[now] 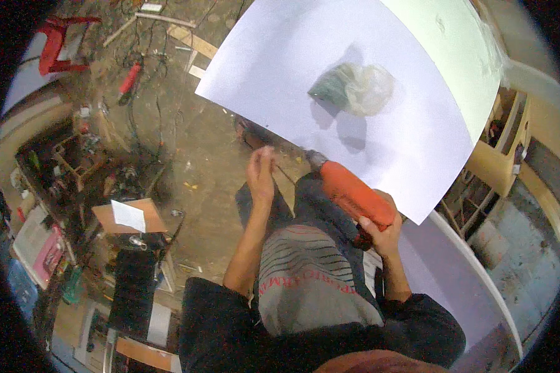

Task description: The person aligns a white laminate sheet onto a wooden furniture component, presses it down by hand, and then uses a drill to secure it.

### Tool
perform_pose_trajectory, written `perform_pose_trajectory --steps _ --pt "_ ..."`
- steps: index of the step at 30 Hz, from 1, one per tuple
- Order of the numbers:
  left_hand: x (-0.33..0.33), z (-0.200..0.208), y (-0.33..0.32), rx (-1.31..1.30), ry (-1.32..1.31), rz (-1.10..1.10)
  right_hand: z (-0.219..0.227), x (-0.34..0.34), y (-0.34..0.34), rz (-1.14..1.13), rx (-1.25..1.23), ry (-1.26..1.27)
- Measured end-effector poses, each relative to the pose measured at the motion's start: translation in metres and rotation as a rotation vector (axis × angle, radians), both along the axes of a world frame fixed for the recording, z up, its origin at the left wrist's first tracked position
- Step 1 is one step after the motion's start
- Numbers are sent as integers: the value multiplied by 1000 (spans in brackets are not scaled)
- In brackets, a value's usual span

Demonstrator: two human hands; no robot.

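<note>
An orange power drill [358, 193] is in my right hand [382, 230], which is wrapped round its rear end. Its dark chuck points up and left, toward the near edge of a large white panel [267, 68]. My left hand [261, 171] is raised left of the chuck, close to that edge, with its fingers drawn together. Whatever they may pinch is too small and blurred to name. On the panel lies a crumpled clear plastic bag [370, 90] with something greenish-grey at its left end.
Left of me stands a cluttered bench with a wooden board [158, 214] and a white sheet [129, 216] on it. A red-handled tool [129, 79], cables and wood strips lie on the dirty floor. Wooden frames [513, 133] stand at the right, beside a curved white-edged surface [479, 267].
</note>
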State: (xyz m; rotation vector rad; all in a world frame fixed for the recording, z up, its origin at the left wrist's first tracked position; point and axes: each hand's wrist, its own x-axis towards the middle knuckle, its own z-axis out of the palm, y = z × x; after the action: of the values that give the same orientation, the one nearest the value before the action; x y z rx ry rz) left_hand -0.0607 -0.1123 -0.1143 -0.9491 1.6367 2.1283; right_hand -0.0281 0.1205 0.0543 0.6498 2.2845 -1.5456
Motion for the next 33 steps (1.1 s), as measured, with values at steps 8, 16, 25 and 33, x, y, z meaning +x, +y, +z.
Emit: perform_pose_trajectory --steps 8,16,25,33 --pt "-165 37 168 -909 698 -685 -6 109 129 -562 -150 -10" --pt "-178 -11 165 -1488 268 -1004 88 120 158 -913 -573 40" --pt "-171 -4 172 -1665 287 -1010 89 154 186 -1013 -664 100" --pt "-174 -32 149 -1434 340 -909 92 156 177 -1028 -621 99"
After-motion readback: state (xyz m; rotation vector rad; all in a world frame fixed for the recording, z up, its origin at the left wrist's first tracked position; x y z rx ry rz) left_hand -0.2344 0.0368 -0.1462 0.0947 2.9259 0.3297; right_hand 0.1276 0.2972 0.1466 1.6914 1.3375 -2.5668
